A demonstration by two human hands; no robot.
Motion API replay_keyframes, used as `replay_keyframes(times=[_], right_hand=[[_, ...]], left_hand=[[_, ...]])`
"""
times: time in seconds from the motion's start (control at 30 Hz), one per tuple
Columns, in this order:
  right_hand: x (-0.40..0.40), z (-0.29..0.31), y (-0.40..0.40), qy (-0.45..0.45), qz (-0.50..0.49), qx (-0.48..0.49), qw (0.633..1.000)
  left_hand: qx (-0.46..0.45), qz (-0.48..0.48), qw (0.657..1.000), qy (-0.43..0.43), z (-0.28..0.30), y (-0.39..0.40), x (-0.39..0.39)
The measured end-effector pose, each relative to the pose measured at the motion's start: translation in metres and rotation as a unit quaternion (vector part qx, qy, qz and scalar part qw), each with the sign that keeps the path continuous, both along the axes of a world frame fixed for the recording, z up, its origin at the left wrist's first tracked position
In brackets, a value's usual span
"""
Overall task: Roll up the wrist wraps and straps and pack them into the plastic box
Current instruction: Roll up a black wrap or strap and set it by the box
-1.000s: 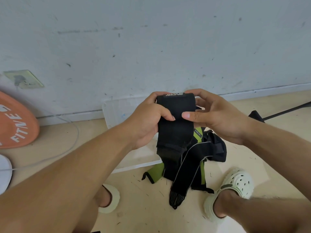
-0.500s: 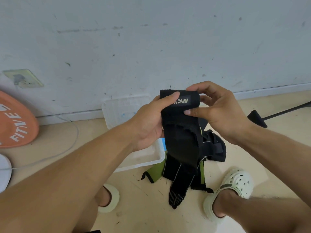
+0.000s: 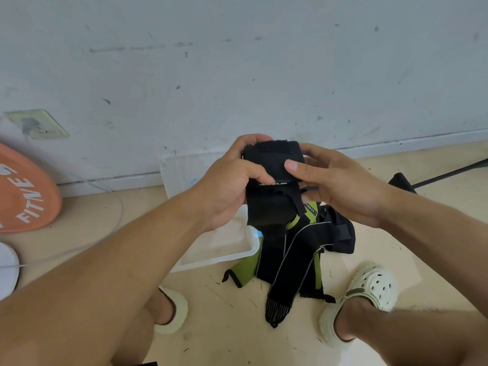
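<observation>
Both hands, left hand [image 3: 224, 186] and right hand [image 3: 335, 186], grasp the half-rolled black wrist wrap [image 3: 273, 180] above the clear plastic box [image 3: 216, 247].

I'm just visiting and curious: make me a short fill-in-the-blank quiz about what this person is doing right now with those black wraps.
1. Both the left hand and the right hand grip a black ____.
2. The clear plastic box sits on the floor against the ____.
3. The pile of straps on the floor is black and ____.
4. The round disc at the far left is ____ in colour.

Missing words: wrap; wall; green; orange
</observation>
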State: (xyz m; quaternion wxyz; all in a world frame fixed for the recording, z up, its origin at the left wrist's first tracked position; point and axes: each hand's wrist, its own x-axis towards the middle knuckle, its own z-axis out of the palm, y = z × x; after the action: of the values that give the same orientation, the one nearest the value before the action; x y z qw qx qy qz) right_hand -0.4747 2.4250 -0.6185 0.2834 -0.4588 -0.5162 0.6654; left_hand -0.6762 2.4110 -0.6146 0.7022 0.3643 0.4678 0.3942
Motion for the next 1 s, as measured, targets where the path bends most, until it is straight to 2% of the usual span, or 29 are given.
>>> replay_keyframes(times=[0.13, 0.3, 0.5, 0.63, 0.83, 1.0], right_hand=[[0.002, -0.001, -0.001, -0.005, -0.015, 0.018, 1.000], [0.000, 0.000, -0.002, -0.034, -0.054, 0.084, 0.994], [-0.005, -0.001, -0.009, -0.027, -0.087, 0.148, 0.985], [-0.008, -0.004, -0.012, -0.020, -0.090, 0.164, 0.982], [-0.008, 0.001, -0.008, 0.044, -0.056, 0.062, 0.996], [-0.009, 0.002, -0.008, 0.046, -0.017, -0.016, 0.999]], left_hand=[[0.003, 0.003, 1.000, 0.024, -0.001, 0.000, 0.001], [-0.022, -0.006, 1.000, -0.013, -0.002, -0.001, 0.002], [-0.039, -0.020, 0.999, -0.012, -0.004, -0.002, 0.005], [-0.041, 0.018, 0.999, 0.001, -0.001, -0.003, 0.006], [-0.018, 0.052, 0.998, 0.001, 0.002, 0.000, -0.001], [0.019, 0.029, 0.999, 0.002, 0.003, 0.002, -0.005]])
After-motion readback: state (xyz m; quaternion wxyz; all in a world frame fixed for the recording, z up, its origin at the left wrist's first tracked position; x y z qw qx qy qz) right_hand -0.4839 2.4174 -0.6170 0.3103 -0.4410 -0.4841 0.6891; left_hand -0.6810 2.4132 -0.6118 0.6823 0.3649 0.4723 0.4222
